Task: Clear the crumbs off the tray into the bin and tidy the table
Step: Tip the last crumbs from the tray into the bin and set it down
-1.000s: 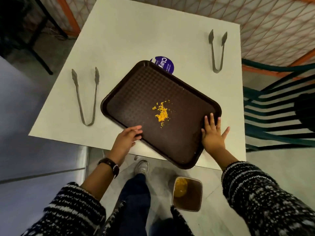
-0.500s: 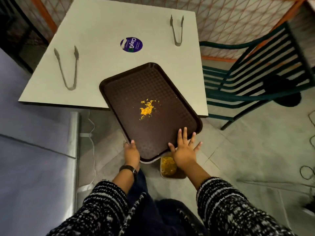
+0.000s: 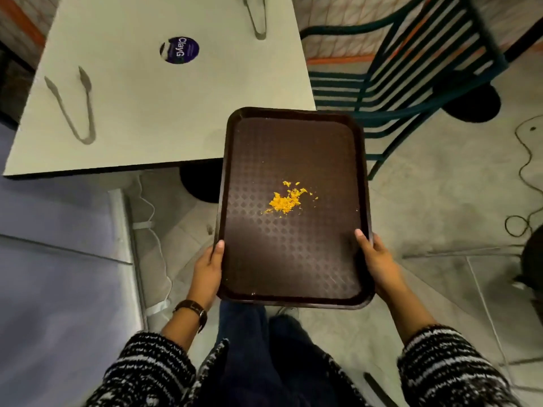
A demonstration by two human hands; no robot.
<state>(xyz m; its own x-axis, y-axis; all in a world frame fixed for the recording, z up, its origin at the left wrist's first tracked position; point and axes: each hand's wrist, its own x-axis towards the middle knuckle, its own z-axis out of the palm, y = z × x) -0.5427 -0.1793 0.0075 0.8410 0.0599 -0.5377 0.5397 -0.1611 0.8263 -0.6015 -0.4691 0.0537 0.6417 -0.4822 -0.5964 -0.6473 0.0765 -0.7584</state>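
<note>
A dark brown tray (image 3: 293, 259) is held level in the air, off the white table (image 3: 152, 113) and in front of my legs. A small heap of yellow crumbs (image 3: 286, 201) lies near its middle. My left hand (image 3: 207, 274) grips the tray's left edge, thumb on the rim. My right hand (image 3: 379, 262) grips the right edge the same way. The bin is hidden, not visible under the tray.
Two metal tongs lie on the table, one at the left (image 3: 73, 107), one at the far edge (image 3: 255, 16). A round purple sticker (image 3: 179, 50) sits between them. A green slatted chair (image 3: 396, 83) stands to the right. Cables (image 3: 526, 177) trail on the floor.
The tray has come fully off the table toward me and turned lengthwise. Both hands shifted from flat on the near end to gripping its two sides. The bin has gone out of sight.
</note>
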